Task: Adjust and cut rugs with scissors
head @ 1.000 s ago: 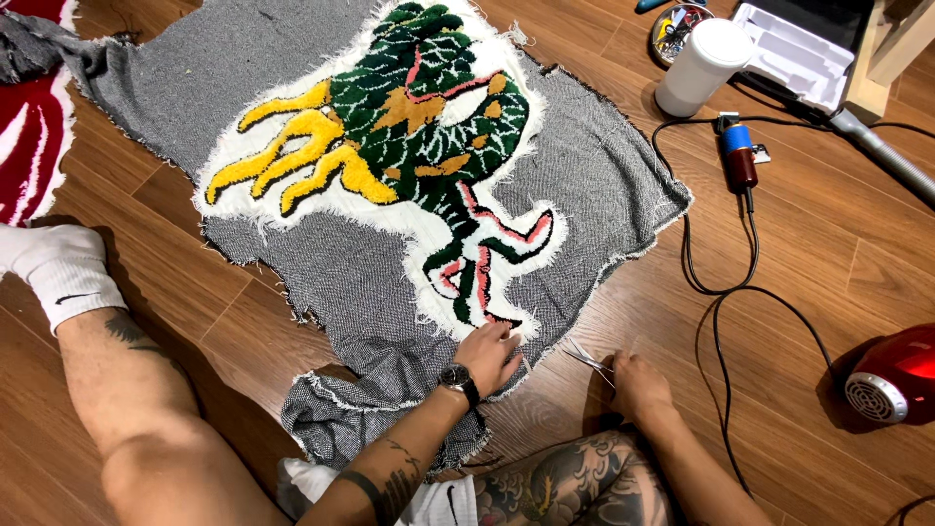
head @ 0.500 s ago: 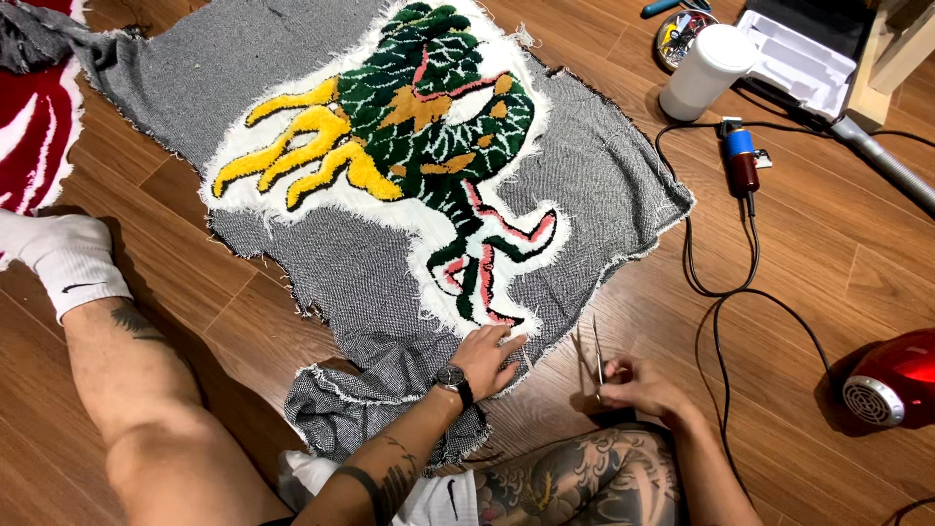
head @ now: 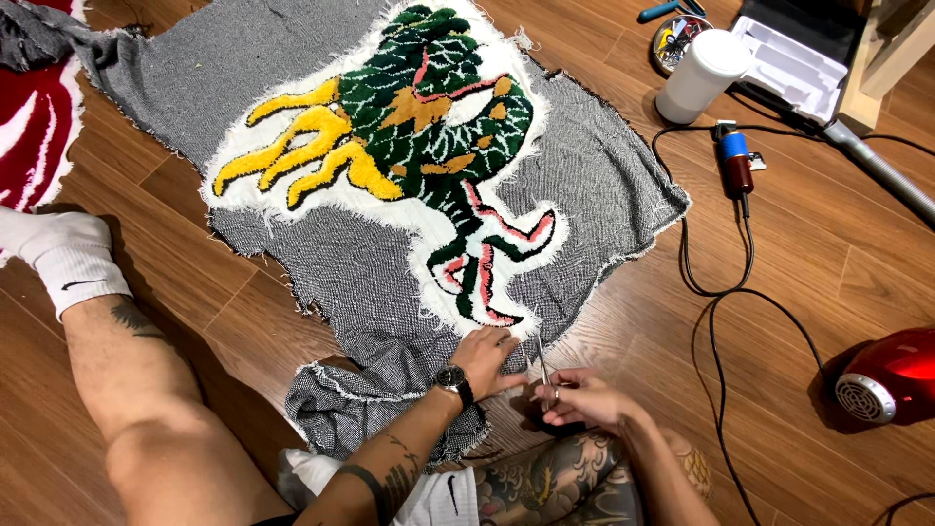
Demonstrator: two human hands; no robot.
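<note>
You're sitting on a wooden floor of warm brown planks, legs spread, with the rug laid flat in the middle of the frame. It's a tufted piece, green, yellow, white and pink, on grey backing cloth that reaches from the upper left down to the lower centre, where a loose flap is bunched up near your knee.

Your left hand lies flat on the cloth at the lower centre, fingers spread and pressing it down just below the bottom tip of the tufted design. Right beside it, your right hand has its fingers curled through the handles of the scissors, blades pointing up toward the cloth edge. Can't tell if the blades are open or shut.

Around you: a white cup in the upper right, an electric trimmer with a blue band just below it, its black cord looping down the right side, and a red machine at the right edge. Another red and white rug pokes in at the far left, above your white sock.
</note>
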